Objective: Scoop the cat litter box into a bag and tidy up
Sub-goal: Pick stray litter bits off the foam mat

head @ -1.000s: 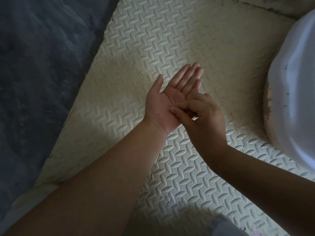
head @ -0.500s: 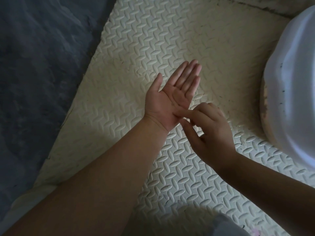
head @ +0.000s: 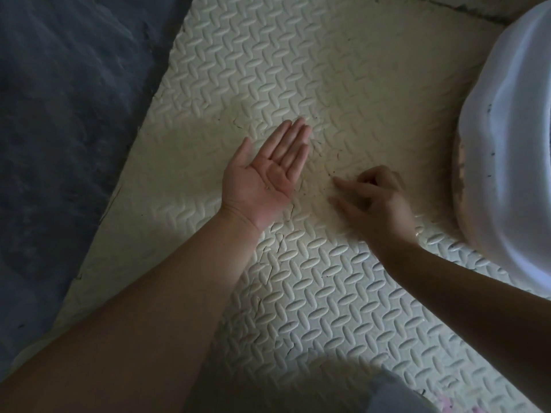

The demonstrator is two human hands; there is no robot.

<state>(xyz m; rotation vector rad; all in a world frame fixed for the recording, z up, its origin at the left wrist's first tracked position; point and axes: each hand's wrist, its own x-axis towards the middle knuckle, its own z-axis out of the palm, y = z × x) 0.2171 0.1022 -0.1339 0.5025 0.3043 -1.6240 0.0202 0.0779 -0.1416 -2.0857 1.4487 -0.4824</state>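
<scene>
My left hand (head: 268,168) lies palm up and flat over the cream foam mat (head: 298,70), with a few tiny specks in the palm. My right hand (head: 375,201) is just to its right, low over the mat, index finger and thumb stretched toward small dark litter crumbs (head: 328,171) scattered on the mat; the other fingers are curled. It holds nothing I can see. The white litter box (head: 507,144) curves in at the right edge, its lower rim stained brown.
Dark grey flooring (head: 59,129) borders the mat on the left. A dark seam runs along the mat's far right corner. A bit of pale cloth (head: 393,394) shows at the bottom edge.
My right hand has left the left palm and moved right and down to the mat. The left hand stays palm up, slightly lower.
</scene>
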